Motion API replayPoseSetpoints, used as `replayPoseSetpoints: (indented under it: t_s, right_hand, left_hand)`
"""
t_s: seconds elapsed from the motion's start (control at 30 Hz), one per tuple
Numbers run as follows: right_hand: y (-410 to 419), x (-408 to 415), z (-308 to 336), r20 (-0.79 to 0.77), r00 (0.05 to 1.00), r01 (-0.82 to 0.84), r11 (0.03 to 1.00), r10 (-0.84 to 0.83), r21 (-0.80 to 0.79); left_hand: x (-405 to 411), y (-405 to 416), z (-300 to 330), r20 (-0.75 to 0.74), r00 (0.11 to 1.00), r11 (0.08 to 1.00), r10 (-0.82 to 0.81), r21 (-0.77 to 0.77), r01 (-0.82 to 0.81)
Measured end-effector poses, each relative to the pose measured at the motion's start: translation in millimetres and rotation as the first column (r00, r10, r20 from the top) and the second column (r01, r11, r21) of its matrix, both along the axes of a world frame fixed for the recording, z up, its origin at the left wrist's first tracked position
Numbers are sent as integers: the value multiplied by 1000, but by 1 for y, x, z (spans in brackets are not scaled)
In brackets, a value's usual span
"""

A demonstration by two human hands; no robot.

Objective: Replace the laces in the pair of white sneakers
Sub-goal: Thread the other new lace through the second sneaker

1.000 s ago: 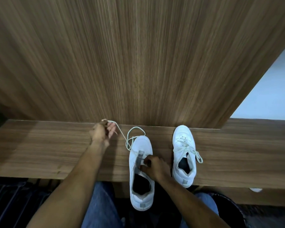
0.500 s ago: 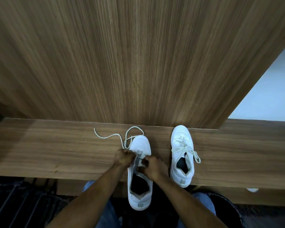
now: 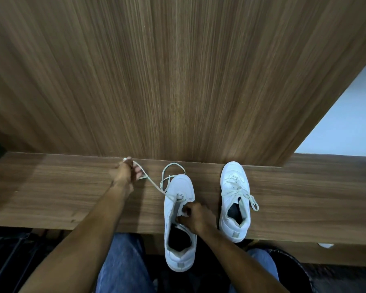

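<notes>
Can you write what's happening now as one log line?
left hand pulls lace | right hand holds near sneaker | other sneaker laced

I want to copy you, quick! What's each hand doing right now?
Left hand: grips the white lace, pulled out to the side.
Right hand: holds the tongue of the near sneaker, fingers curled.

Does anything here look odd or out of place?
Only mildly: the left sneaker hangs heel-first over the edge of the wooden shelf, its lace pulled out sideways by the left hand while the right hand holds its tongue area. The right sneaker remains laced. Nothing looks damaged.
</notes>
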State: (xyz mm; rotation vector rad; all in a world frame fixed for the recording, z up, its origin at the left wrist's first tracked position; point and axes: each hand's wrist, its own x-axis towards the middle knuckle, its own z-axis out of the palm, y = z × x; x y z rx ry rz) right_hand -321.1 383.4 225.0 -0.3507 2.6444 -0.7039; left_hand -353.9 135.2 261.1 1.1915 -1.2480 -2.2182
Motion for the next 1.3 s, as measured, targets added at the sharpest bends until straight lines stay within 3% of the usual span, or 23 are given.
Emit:
replayPoseSetpoints:
  t_s: [0.07,0.13,0.2,0.27,0.37,0.5,0.63,0.7,0.83,0.9,1.03,1.17,1.3]
  right_hand:
    - [1,0,1,13,1000,-7,1000,7,0]
    - [2,-1,1,16,1000,-15,1000,15,3]
    - [3,0,2,17,1000,-14,1000,14,-4]
    - [3,0,2,10,1000,-19,1000,19,-7]
    - [3,0,0,14,1000,-24,1000,25,-14]
    - [5,-2,-5,45,998,-52,999,52,-7]
    - [4,-5,-8,84,996,-30,999,31,-18]
    - [4,-5,-10,90,996,-25,1000,27,-15]
    - [4,-4,-9,82,996,-38,999,38,-2]
    - [3,0,-9,67,996,-53,999,53,-8]
    - [0,6,-8,4,994,-107,992,107,61]
    - [-4,10,-10,19,986,-169,979,168,117]
    - [-6,20,-14,-71,980,-169,967,186,190]
  left_hand:
    - [7,4,-21,155,988,999,-26,-38,32]
    - [13,11,-42,328,945,979,-1,-192,68]
    - [20,29,-52,444,890,906,-105,-327,270]
    - [22,46,-58,558,804,756,-204,-432,492]
    - [16,63,-57,660,737,489,-146,-599,634]
    - [-7,74,-57,691,667,384,-277,-557,737]
    - [-38,60,-95,700,564,423,-438,-393,816]
    - [-35,67,-85,675,599,465,-432,-402,789]
    - [-25,71,-69,620,705,482,-345,-528,700]
    - [-16,70,-56,551,742,469,-381,-577,669]
    - [-2,69,-31,480,695,296,-536,-664,686]
    - [10,75,-16,582,555,-4,-595,-692,722]
    - [20,88,-18,688,499,-183,-527,-665,724]
